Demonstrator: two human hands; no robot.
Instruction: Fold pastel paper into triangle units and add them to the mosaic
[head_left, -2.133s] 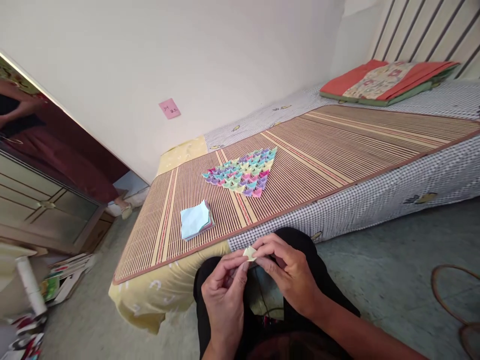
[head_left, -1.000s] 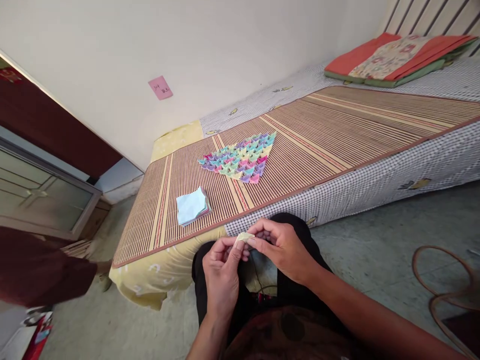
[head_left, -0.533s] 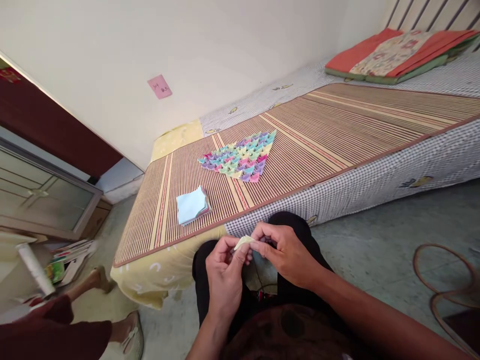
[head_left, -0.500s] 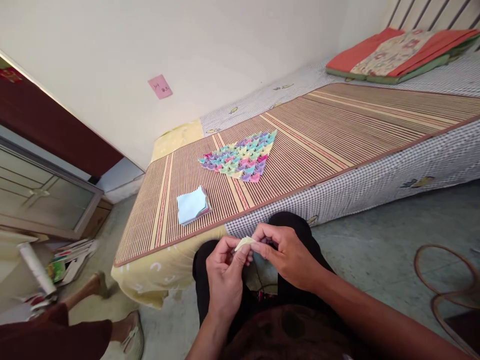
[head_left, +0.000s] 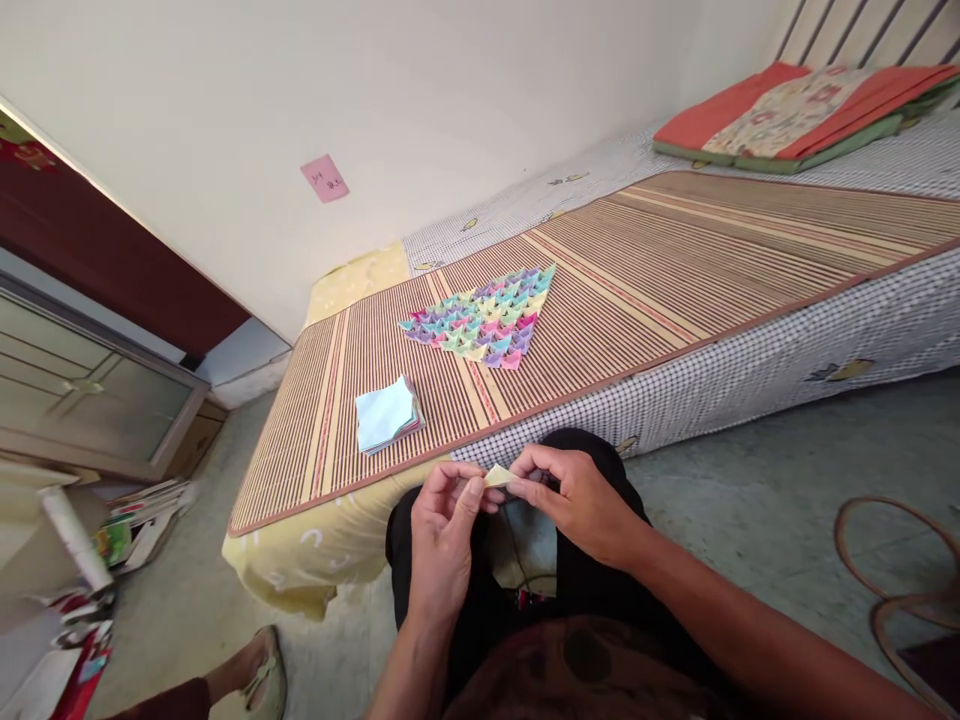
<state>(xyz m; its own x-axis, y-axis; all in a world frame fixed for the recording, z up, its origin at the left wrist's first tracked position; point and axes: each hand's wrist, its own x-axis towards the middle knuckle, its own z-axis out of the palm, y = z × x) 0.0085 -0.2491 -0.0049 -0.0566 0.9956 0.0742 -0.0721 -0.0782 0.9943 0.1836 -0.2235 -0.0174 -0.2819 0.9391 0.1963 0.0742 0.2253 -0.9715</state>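
Between my two hands, above my lap, is a small pale yellow folded paper piece with a pointed top. My left hand pinches its left corner between thumb and fingers. The right corner is pinched by my right hand. Past my hands on the bed mat lies a stack of square paper sheets, light blue on top. Farther back, many small folded paper boats in pastel colours stand in close rows.
A striped bamboo mat covers the bed. Folded orange and green bedding lies at the far right. Another person's foot is on the floor at lower left. A looped brown cord lies at right, and a glass-fronted cabinet stands at left.
The paper piece has turned and now shows a flatter, triangular face. My left thumb has shifted left along it. The other person's legs have moved toward the lower edge, one leaving view.
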